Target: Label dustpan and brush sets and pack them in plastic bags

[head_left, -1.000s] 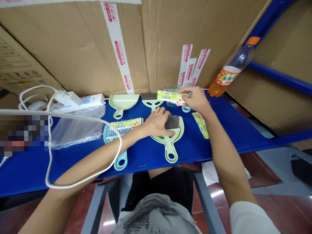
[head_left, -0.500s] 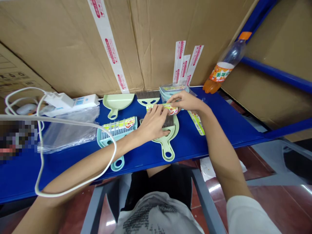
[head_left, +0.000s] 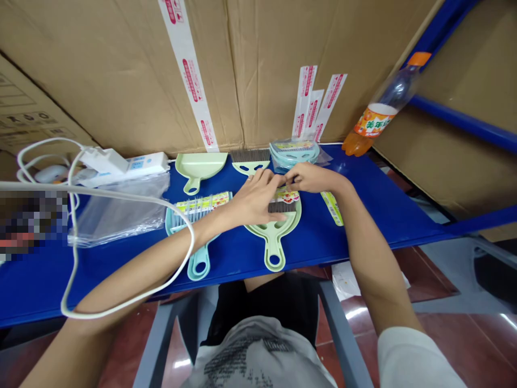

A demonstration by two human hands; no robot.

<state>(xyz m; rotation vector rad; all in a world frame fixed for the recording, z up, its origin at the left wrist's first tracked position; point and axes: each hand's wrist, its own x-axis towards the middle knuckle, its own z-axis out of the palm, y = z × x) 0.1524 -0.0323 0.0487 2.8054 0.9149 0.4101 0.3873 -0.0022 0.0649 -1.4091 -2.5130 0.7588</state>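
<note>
A green dustpan (head_left: 298,218) lies near the table's front edge with a green hand brush (head_left: 274,234) nested on it, handles toward me. Across the dark bristles sits a yellow printed label card (head_left: 290,196), partly covered by my fingers. My left hand (head_left: 256,198) is bent over the card's upper edge, its thumb resting on the brush. The fingers of my right hand (head_left: 309,178) are pinched together at the card's top, close to my left fingertips. Behind my hands are a second green brush (head_left: 251,166) and a green dustpan (head_left: 202,166).
A blue brush-and-dustpan set (head_left: 200,261) with its card lies left, a bagged blue set (head_left: 294,156) behind. Another label card (head_left: 333,209) is at right. Clear bags (head_left: 121,210), a power strip (head_left: 147,163), a white cable (head_left: 133,311) and a drink bottle (head_left: 375,116) surround the space.
The label card now lies lower, over the brush's bristles. My right hand has curled its fingers in at the card's top edge, and my left fingers have shifted toward it.
</note>
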